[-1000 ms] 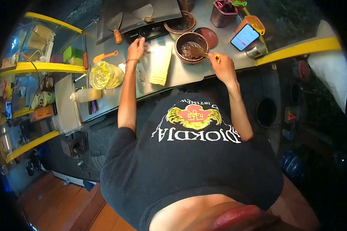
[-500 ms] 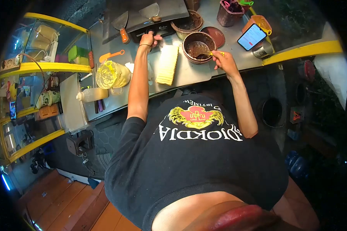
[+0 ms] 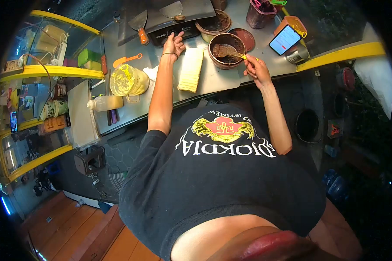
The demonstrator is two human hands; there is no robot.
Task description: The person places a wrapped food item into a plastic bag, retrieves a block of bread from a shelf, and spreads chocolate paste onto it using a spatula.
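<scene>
My right hand (image 3: 258,72) pinches the yellow handle of a spatula (image 3: 225,51), whose flat blade is coated in dark brown paste. The blade is inside a round tub (image 3: 227,64) with paste smeared on its walls. My left hand (image 3: 174,45) is at the front of a black Rinnai stove (image 3: 161,38), fingers curled around its control knob (image 3: 173,34); the fingertips partly hide the knob. Between my hands lies a folded pale yellow cloth (image 3: 190,71) on the metal counter.
Two scrapers (image 3: 143,35) rest on the griddle (image 3: 150,11). At left stand a pitcher of yellow mixture (image 3: 127,81), an orange spatula (image 3: 128,59) and a bottle (image 3: 104,103). A second tub (image 3: 213,24), brown lid (image 3: 244,40), phone (image 3: 285,40) and can (image 3: 297,55) are at right.
The spatula blade has lifted and turned, showing more of its coated face inside the tub. My left hand stays at the knob, its fingers and wrist turned somewhat.
</scene>
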